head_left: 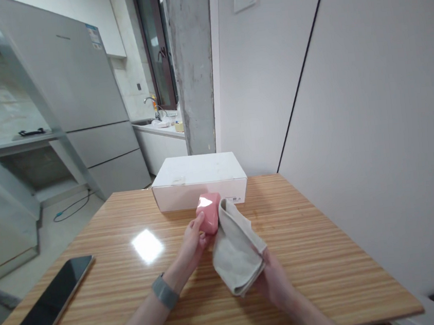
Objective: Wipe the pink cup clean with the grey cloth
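My left hand (194, 239) grips the pink case (210, 213) over the table (308, 256), thumb on its facing side, probably to steady it with most of its surface bare. At its 5 o'clock, my right hand (275, 281) grasps the folded cloth (236, 256) by the edge, presumably to hold the layers together; whether cloth and case touch, I cannot tell. The box (198, 169) at 12 o'clock and phone (48, 307) at 8 o'clock lie clear of my hands, apparently leaving them room.

Left hand (194, 241) and right hand (275, 281) curl, forearms (139, 323) angled inward.
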Available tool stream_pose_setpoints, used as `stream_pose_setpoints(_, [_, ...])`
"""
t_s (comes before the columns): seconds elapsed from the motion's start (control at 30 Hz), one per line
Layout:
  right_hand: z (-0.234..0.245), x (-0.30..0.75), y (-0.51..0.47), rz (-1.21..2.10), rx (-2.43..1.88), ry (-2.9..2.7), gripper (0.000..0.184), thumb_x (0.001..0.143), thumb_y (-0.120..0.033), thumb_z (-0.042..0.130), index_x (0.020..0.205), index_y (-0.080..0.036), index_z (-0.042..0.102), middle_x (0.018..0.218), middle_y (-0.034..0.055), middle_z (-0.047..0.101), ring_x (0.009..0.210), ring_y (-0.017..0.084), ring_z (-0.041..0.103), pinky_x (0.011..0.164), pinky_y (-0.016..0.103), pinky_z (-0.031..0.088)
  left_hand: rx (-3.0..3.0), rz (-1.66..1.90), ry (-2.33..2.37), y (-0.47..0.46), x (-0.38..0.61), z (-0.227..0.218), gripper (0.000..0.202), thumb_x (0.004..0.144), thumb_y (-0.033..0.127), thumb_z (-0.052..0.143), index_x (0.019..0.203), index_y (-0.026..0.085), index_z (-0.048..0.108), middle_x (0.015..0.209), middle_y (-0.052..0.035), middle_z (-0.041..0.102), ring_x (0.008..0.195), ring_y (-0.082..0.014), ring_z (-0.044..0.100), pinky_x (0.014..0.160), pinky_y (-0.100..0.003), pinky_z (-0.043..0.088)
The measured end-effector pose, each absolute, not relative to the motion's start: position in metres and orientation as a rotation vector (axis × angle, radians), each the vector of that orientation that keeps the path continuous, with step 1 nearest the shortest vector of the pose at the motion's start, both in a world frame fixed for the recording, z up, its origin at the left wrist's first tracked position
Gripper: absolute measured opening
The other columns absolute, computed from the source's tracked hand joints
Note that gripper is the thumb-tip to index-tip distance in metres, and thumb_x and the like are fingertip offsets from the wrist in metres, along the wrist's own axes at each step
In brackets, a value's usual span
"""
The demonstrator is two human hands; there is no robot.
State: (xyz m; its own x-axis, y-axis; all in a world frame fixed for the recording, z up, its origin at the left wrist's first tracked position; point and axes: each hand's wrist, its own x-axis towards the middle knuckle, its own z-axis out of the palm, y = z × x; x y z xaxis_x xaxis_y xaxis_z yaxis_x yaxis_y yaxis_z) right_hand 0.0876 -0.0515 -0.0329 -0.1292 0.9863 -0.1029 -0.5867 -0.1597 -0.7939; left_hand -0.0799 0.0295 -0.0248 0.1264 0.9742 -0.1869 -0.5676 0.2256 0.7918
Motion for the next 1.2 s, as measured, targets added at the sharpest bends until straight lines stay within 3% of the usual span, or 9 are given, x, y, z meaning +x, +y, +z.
stream_pose_setpoints(0.1, [-0.022,0.12,-0.052,1.814,-0.844,-0.512,0.048,0.083,-0.055,0.047,0.106,-0.017,0.066,0.102,0.0105,0.071,0.104,0.028,0.063,0.093,0.048,0.044,0.631,1.223,0.764,0.028,-0.08,-0.025,0.041,0.076,0.047,0.066,0.1,0.015,0.06,0.104,-0.0104,0.067,0.084,-0.0176,0.065,0.075,-0.028,0.054])
stream_pose_setpoints(0.27, [-0.012,0.194,-0.054,1.837,-1.029,-0.612,0.062,0.082,-0.066,0.037,0.109,-0.017,0.064,0.106,0.0137,0.069,0.103,0.029,0.063,0.092,0.047,0.044,0.635,1.211,0.78,0.027,-0.077,-0.026,0.037,0.075,0.043,0.068,0.096,0.015,0.057,0.101,-0.0106,0.066,0.086,-0.0185,0.064,0.081,-0.034,0.054])
stream_pose_setpoints(0.4, [-0.017,0.236,-0.06,1.79,-1.259,-0.748,0.056,0.081,-0.061,0.043,0.106,-0.016,0.064,0.105,0.0141,0.069,0.1,0.028,0.065,0.089,0.043,0.047,0.763,1.2,0.822,0.026,-0.071,-0.031,0.039,0.073,0.045,0.07,0.093,0.017,0.054,0.093,-0.0076,0.064,0.08,-0.0158,0.064,0.078,-0.034,0.054])
stream_pose_setpoints(0.53, [-0.019,0.265,-0.066,1.629,-1.486,-0.939,0.047,0.072,-0.05,0.061,0.106,-0.018,0.062,0.103,0.0133,0.07,0.091,0.028,0.067,0.082,0.039,0.051,0.842,1.176,0.873,0.025,-0.058,-0.037,0.043,0.069,0.044,0.074,0.095,0.018,0.052,0.093,-0.0063,0.063,0.077,-0.0148,0.064,0.07,-0.03,0.054])
stream_pose_setpoints(0.7, [-0.022,0.29,-0.059,1.046,-1.572,-1.368,0.079,0.062,-0.034,0.07,0.133,-0.017,0.041,0.108,0.0113,0.067,0.093,0.028,0.065,0.081,0.039,0.051,0.967,1.151,0.924,0.026,-0.028,-0.038,0.052,0.064,0.041,0.078,0.103,0.016,0.053,0.102,-0.0115,0.064,0.081,-0.0182,0.066,0.067,-0.03,0.053])
stream_pose_setpoints(0.8, [-0.027,0.298,-0.054,0.891,-1.658,-1.404,0.095,0.061,-0.03,0.068,0.143,-0.013,0.021,0.096,0.0085,0.07,0.084,0.026,0.067,0.078,0.039,0.051,1.05,1.175,0.939,0.027,-0.002,-0.038,0.07,0.051,0.031,0.086,0.11,0.016,0.052,0.11,-0.0128,0.061,0.08,-0.0184,0.066,0.07,-0.031,0.052])
stream_pose_setpoints(0.87, [-0.03,0.302,-0.054,0.859,-1.688,-1.396,0.098,0.062,-0.029,0.067,0.145,-0.012,0.016,0.092,0.0073,0.07,0.08,0.025,0.067,0.075,0.038,0.051,1.125,1.198,0.939,0.026,0.015,-0.037,0.081,0.042,0.024,0.09,0.113,0.018,0.052,0.114,-0.0117,0.06,0.083,-0.0192,0.065,0.074,-0.032,0.051])
stream_pose_setpoints(1.03, [-0.034,0.308,-0.057,0.681,-1.78,-1.456,0.091,0.064,-0.033,0.065,0.142,-0.01,0.025,0.081,0.0034,0.068,0.073,0.025,0.065,0.07,0.036,0.049,1.548,1.285,1.023,0.028,0.054,-0.033,0.083,0.039,0.028,0.089,0.114,0.021,0.055,0.115,-0.0095,0.059,0.102,-0.0256,0.058,0.087,-0.036,0.045])
stream_pose_setpoints(1.2, [-0.032,0.309,-0.06,0.595,-1.866,-1.501,0.079,0.065,-0.036,0.064,0.136,-0.013,0.038,0.074,0.0017,0.067,0.073,0.026,0.065,0.07,0.036,0.048,1.782,1.265,1.147,0.043,0.086,-0.034,0.082,0.044,0.039,0.087,0.116,0.02,0.054,0.111,-0.0103,0.059,0.103,-0.0265,0.055,0.089,-0.036,0.041])
